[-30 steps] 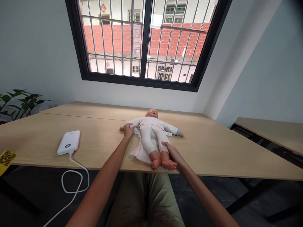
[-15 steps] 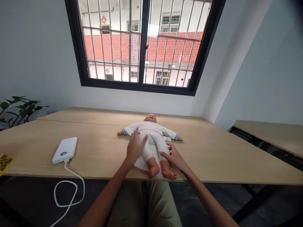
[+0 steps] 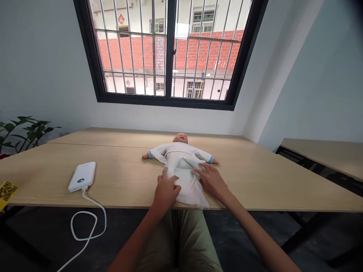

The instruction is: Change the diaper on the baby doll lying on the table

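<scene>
A baby doll point(image 3: 181, 153) in white clothes lies on its back on the wooden table point(image 3: 119, 175), head toward the window, arms spread. A thin white cloth point(image 3: 190, 189) covers its legs and feet and hangs a little over the table's front edge. My left hand point(image 3: 166, 190) rests on the cloth's left side, fingers curled and pinching the fabric. On the cloth's right side lies my right hand point(image 3: 211, 181), slightly blurred, with its fingertips pressing the fabric near the doll's hip.
A white power bank point(image 3: 82, 176) lies on the table at left, its white cable point(image 3: 85, 226) looping down off the edge. A yellow tag point(image 3: 7, 190) sits at the far left edge, a potted plant point(image 3: 25, 130) behind. A second table point(image 3: 326, 156) stands to the right.
My left hand came from the doll's arm down to its legs. Both hands drew the white cloth over the legs, so the bare feet are now covered.
</scene>
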`<action>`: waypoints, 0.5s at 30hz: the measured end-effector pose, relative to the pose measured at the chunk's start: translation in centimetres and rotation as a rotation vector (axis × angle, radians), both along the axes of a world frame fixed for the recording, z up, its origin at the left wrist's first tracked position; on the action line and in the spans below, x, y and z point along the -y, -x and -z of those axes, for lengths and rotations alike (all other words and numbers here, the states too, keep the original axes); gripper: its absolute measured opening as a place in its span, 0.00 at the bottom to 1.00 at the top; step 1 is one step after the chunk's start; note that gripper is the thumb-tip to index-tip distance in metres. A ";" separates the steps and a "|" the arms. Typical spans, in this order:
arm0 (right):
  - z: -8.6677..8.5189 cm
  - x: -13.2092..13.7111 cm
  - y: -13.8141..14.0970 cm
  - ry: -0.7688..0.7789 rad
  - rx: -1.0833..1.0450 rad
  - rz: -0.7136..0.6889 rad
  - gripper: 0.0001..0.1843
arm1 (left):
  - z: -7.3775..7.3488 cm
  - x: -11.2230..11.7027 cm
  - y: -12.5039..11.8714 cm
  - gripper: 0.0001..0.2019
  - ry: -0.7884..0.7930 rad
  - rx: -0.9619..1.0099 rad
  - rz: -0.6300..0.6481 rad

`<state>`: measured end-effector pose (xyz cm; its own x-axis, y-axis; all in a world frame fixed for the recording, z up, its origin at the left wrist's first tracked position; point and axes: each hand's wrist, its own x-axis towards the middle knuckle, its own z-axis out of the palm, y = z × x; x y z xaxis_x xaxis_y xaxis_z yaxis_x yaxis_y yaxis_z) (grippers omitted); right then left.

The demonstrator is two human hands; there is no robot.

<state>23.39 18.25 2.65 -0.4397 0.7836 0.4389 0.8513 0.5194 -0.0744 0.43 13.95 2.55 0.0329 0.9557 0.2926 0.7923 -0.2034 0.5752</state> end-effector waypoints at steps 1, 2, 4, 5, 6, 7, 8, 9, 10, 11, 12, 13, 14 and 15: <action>0.2 0.4 0.2 -0.016 0.070 -0.071 0.28 | -0.1 -0.1 0.4 0.16 -0.002 -0.010 -0.022; 0.4 0.8 0.3 -0.024 0.115 -0.130 0.27 | -0.2 -0.3 0.8 0.14 0.006 -0.015 -0.036; 0.6 1.7 0.5 -0.032 0.147 -0.205 0.25 | -0.4 -0.5 1.7 0.13 0.035 0.001 -0.031; 0.7 2.2 0.7 -0.034 0.144 -0.229 0.25 | -0.5 -0.7 2.2 0.14 0.051 0.024 -0.016; 0.8 2.6 0.8 -0.029 0.138 -0.250 0.24 | -0.6 -0.9 2.6 0.15 0.062 0.057 0.002; 0.8 2.9 1.1 -0.014 0.132 -0.266 0.24 | -0.7 -1.1 3.0 0.17 0.070 0.096 0.022; 0.8 3.1 1.3 0.006 0.128 -0.276 0.24 | -0.7 -1.4 3.4 0.18 0.074 0.137 0.045; 0.8 3.3 1.6 0.030 0.127 -0.278 0.24 | -0.6 -1.7 3.8 0.19 0.078 0.177 0.069; 0.8 3.3 2.0 0.054 0.129 -0.273 0.25 | -0.6 -2.0 4.2 0.20 0.084 0.216 0.094; 0.7 3.3 2.3 0.076 0.131 -0.264 0.26 | -0.5 -2.3 4.5 0.21 0.092 0.250 0.124; 0.5 3.2 2.7 0.094 0.125 -0.253 0.27 | -0.5 -2.5 4.9 0.21 0.106 0.277 0.157; 0.3 3.0 3.0 0.105 0.108 -0.243 0.28 | -0.5 -2.7 5.2 0.21 0.122 0.296 0.186; -0.1 2.8 3.2 0.110 0.071 -0.233 0.29 | -0.5 -2.9 5.6 0.21 0.139 0.303 0.207; -0.5 2.5 3.3 0.114 0.016 -0.228 0.29 | -0.6 -3.0 6.0 0.21 0.155 0.301 0.219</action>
